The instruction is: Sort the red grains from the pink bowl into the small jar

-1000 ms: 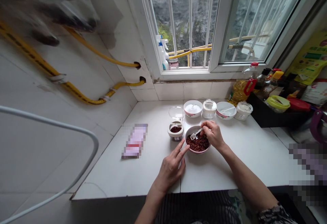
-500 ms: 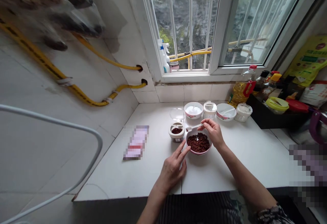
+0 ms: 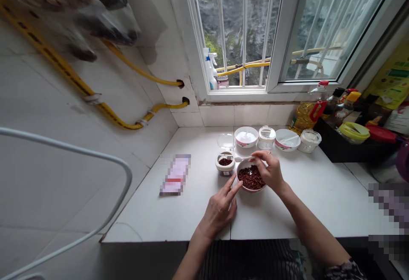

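In the head view, my right hand (image 3: 271, 170) pinches the handle of a small white spoon (image 3: 243, 158). The spoon's head is at the far left rim of a bowl (image 3: 252, 190) of dark reddish-brown granules, close to the jar. With fingers stretched out, my left hand (image 3: 221, 207) touches the bowl's left side with its fingertips. An open white-rimmed jar (image 3: 225, 168) stands just left of the bowl, with more of the dark granules inside. Its clear lid (image 3: 226, 140) appears raised behind it. Whether the spoon holds anything is unclear.
Along the back stand a bowl of white powder (image 3: 246, 137), a lidded jar (image 3: 266, 137), a bowl with a white spoon (image 3: 287, 140) and another jar (image 3: 309, 141). Oil and sauce bottles (image 3: 305, 114) fill the right corner. A blurred pink packet (image 3: 175, 175) lies left.
The view has shifted slightly, so the counter items appear further right. The spoon's head has edged a little toward the jar and looks turned more on its side. My left hand stays against the bowl.
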`<state>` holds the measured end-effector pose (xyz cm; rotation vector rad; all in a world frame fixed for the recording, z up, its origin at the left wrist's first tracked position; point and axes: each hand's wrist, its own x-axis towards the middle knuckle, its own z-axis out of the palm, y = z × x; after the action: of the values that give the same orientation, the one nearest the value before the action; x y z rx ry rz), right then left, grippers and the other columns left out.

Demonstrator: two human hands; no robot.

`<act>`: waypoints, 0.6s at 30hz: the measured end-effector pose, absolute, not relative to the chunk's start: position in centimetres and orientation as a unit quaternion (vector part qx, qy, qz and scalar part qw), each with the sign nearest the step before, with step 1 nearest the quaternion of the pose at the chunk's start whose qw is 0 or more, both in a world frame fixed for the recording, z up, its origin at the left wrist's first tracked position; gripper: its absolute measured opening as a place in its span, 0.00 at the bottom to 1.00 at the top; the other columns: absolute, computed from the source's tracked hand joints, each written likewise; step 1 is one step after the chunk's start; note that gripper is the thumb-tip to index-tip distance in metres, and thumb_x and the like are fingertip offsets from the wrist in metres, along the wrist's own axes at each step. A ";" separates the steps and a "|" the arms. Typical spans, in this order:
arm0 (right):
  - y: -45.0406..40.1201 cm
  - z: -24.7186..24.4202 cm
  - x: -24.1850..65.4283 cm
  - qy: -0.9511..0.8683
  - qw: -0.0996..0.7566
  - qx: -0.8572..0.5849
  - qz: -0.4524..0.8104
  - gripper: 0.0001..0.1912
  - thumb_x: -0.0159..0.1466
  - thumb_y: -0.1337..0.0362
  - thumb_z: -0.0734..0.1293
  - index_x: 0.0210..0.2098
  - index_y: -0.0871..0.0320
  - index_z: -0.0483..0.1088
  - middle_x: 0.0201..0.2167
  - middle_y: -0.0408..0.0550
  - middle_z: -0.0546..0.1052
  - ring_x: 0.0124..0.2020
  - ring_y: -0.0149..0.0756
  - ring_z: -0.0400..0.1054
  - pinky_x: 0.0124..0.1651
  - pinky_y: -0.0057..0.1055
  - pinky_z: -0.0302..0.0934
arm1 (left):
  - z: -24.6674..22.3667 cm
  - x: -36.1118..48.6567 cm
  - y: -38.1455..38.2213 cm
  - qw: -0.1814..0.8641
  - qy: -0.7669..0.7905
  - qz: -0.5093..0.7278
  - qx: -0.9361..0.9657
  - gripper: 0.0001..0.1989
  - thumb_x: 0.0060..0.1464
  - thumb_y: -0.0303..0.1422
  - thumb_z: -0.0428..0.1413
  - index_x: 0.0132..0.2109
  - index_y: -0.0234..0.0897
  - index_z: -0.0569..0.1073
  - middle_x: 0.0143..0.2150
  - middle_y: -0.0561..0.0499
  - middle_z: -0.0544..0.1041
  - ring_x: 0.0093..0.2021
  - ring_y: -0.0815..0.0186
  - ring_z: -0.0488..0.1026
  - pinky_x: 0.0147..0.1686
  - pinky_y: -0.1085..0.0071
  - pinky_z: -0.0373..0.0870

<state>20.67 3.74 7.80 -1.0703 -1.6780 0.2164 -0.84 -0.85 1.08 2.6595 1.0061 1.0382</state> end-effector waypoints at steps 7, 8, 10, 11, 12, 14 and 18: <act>4.2 7.3 22.7 -0.720 0.491 -0.483 0.085 0.09 0.59 0.68 0.60 0.26 0.53 0.71 0.21 0.43 0.76 0.30 0.40 0.70 0.45 0.38 0.64 | 0.8 -0.9 -0.8 0.049 0.322 0.351 0.878 0.35 0.57 0.18 0.48 0.70 0.44 0.58 0.71 0.39 0.58 0.54 0.58 0.77 0.47 0.65 0.79; 4.2 7.2 22.6 -0.733 0.476 -0.478 0.084 0.10 0.59 0.68 0.60 0.26 0.53 0.70 0.22 0.43 0.76 0.29 0.39 0.70 0.46 0.38 0.64 | 0.8 -0.8 -0.8 0.050 0.322 0.351 0.878 0.35 0.57 0.18 0.48 0.69 0.44 0.58 0.71 0.38 0.58 0.53 0.58 0.78 0.47 0.65 0.79; 4.3 7.0 22.1 -0.750 0.453 -0.473 0.088 0.10 0.58 0.69 0.60 0.25 0.53 0.70 0.23 0.43 0.77 0.28 0.37 0.69 0.46 0.37 0.64 | 0.9 -0.8 -0.9 0.051 0.322 0.350 0.878 0.34 0.58 0.18 0.48 0.69 0.44 0.58 0.71 0.38 0.58 0.53 0.59 0.78 0.47 0.65 0.79; 4.3 6.8 21.8 -0.752 0.448 -0.475 0.093 0.10 0.58 0.70 0.60 0.25 0.53 0.70 0.23 0.43 0.77 0.28 0.37 0.70 0.46 0.37 0.63 | 1.0 -0.8 -0.9 0.051 0.322 0.351 0.878 0.34 0.58 0.19 0.48 0.70 0.44 0.57 0.71 0.38 0.58 0.52 0.59 0.78 0.47 0.65 0.79; 4.3 6.7 21.7 -0.749 0.446 -0.480 0.099 0.11 0.58 0.70 0.60 0.25 0.53 0.70 0.23 0.43 0.77 0.29 0.38 0.70 0.46 0.37 0.63 | 1.1 -0.8 -0.9 0.050 0.323 0.351 0.877 0.34 0.58 0.19 0.48 0.70 0.44 0.57 0.72 0.38 0.57 0.52 0.60 0.78 0.47 0.65 0.79; 4.3 6.5 21.6 -0.732 0.451 -0.498 0.116 0.11 0.59 0.70 0.60 0.25 0.53 0.70 0.21 0.43 0.77 0.30 0.39 0.71 0.46 0.36 0.63 | 1.1 -0.8 -1.0 0.046 0.323 0.352 0.877 0.34 0.58 0.19 0.47 0.70 0.44 0.57 0.72 0.39 0.58 0.51 0.60 0.78 0.47 0.66 0.79; 4.4 6.4 22.0 -0.687 0.474 -0.531 0.148 0.11 0.59 0.69 0.60 0.25 0.53 0.71 0.17 0.40 0.75 0.26 0.38 0.70 0.45 0.36 0.63 | 1.1 -0.8 -1.0 0.039 0.329 0.345 0.878 0.34 0.58 0.19 0.48 0.70 0.44 0.57 0.71 0.39 0.59 0.53 0.59 0.78 0.47 0.67 0.79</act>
<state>21.98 4.42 6.43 -1.2987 -1.6805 0.3616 -0.82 -0.99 1.13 2.6931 1.0090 1.0564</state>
